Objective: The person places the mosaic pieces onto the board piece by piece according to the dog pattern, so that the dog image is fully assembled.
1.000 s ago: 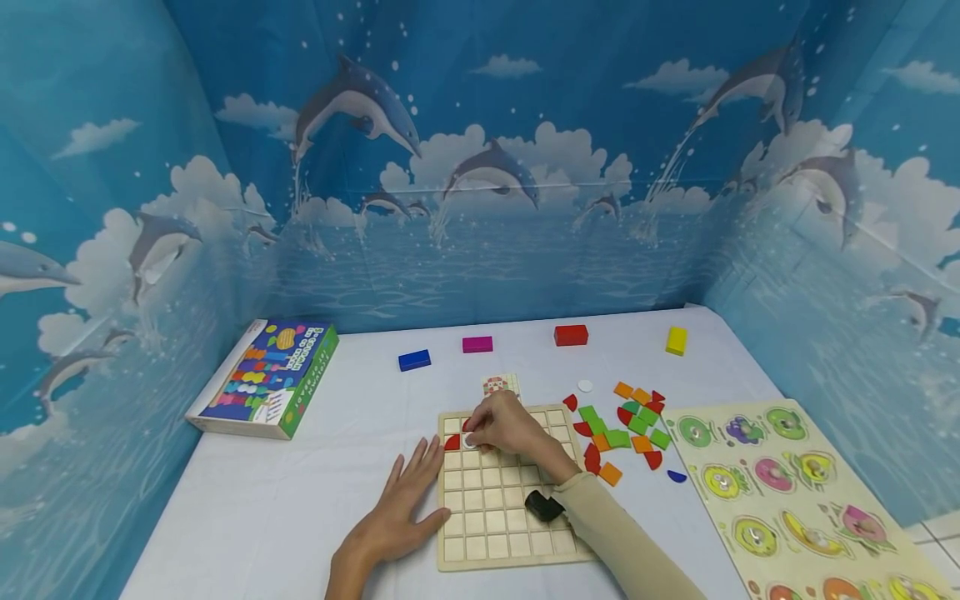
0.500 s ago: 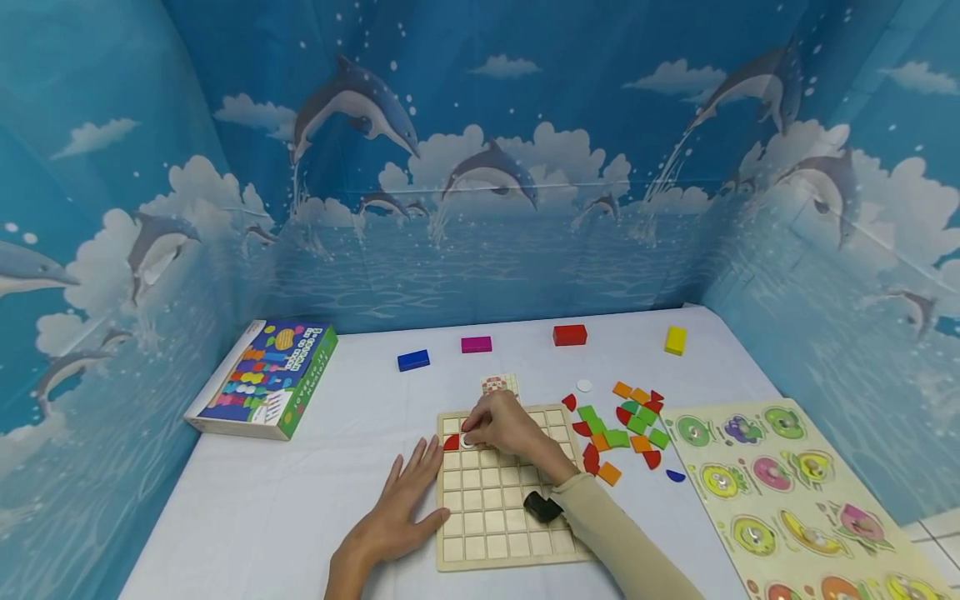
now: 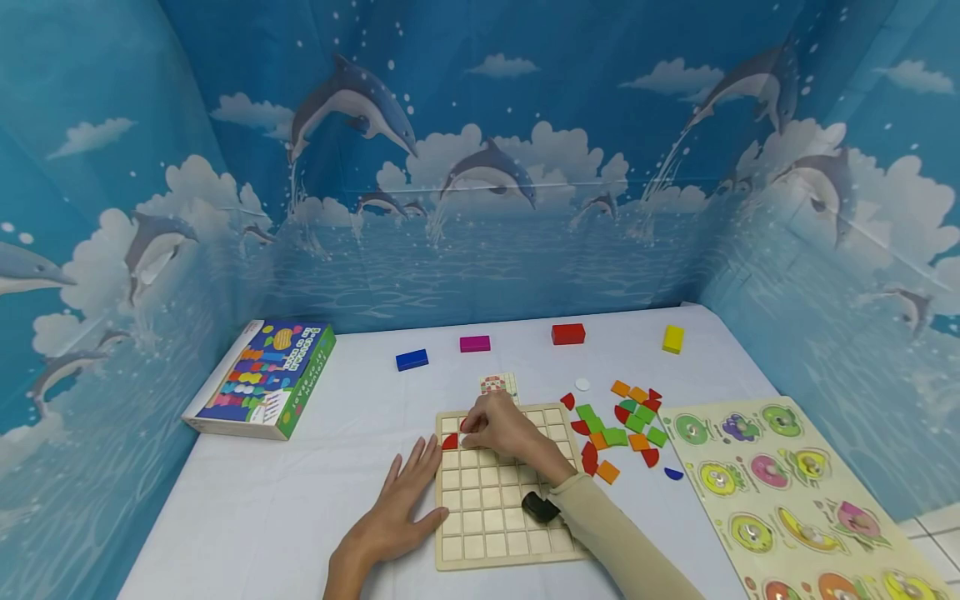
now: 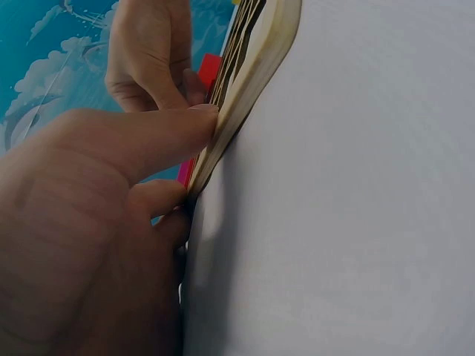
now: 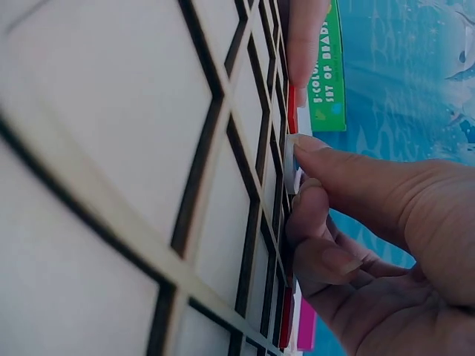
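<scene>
A wooden grid board (image 3: 495, 508) lies on the white table. My right hand (image 3: 471, 433) reaches over its far left corner and pinches a small white piece (image 5: 291, 159) between thumb and fingers, low over the cells. A red quarter-round piece (image 3: 451, 442) sits in a cell just left of it. My left hand (image 3: 426, 492) lies flat on the table. Its fingers are straight, and the thumb (image 4: 171, 130) presses against the board's left edge (image 4: 252, 74). In the head view the right hand's fingers hide most of the white piece.
Loose coloured tiles (image 3: 622, 425) and a white disc (image 3: 582, 384) lie right of the board. A pattern card (image 3: 498, 385) sits behind it. Blue (image 3: 413, 359), magenta (image 3: 475, 343), red (image 3: 568, 334) and yellow (image 3: 672, 339) blocks line the back. There is a bead box (image 3: 262, 379) at left and a peg puzzle (image 3: 787, 492) at right.
My right hand has edged slightly toward the board's far left corner, and the white piece under its fingers shows less. The left hand has stayed in place.
</scene>
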A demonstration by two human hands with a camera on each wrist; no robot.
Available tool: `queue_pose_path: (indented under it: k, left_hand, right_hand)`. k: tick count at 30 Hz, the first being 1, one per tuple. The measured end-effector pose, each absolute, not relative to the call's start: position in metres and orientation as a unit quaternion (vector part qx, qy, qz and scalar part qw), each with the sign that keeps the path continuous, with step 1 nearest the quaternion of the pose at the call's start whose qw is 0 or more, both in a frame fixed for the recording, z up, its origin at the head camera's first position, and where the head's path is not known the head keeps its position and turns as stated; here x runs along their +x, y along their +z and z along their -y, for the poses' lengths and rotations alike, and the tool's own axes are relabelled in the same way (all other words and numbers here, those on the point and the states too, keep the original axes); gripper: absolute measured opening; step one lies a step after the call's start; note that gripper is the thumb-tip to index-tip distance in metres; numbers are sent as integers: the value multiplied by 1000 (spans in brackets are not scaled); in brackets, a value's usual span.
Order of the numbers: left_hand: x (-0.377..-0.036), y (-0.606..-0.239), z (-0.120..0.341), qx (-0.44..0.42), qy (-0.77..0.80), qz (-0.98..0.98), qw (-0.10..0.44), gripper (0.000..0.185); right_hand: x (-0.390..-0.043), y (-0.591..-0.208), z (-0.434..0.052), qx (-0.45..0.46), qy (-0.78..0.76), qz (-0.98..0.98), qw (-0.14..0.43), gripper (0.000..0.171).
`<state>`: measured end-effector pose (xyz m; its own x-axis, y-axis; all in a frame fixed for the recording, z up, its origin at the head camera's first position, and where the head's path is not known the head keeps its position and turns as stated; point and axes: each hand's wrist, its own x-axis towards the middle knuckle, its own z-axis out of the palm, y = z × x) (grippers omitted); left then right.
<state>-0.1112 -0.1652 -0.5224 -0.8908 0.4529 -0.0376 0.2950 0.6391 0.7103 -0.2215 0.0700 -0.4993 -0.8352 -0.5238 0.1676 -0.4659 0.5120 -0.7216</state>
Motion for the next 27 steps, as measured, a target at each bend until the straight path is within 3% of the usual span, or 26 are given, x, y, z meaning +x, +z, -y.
queue_pose_path:
  k: [17, 21, 27]
  left_hand:
    - [-114, -523, 164, 204, 358, -904, 112, 88]
    - [-114, -521, 164, 197, 360, -905, 112, 88]
    - [-113, -522, 162, 191, 371, -902, 112, 91]
  right_hand:
    - [-221, -492, -94, -292, -426, -855, 52, 12]
    - [-225, -483, -122, -293, -429, -854, 28, 15]
    - [-232, -478, -180, -226, -416, -881, -1, 21]
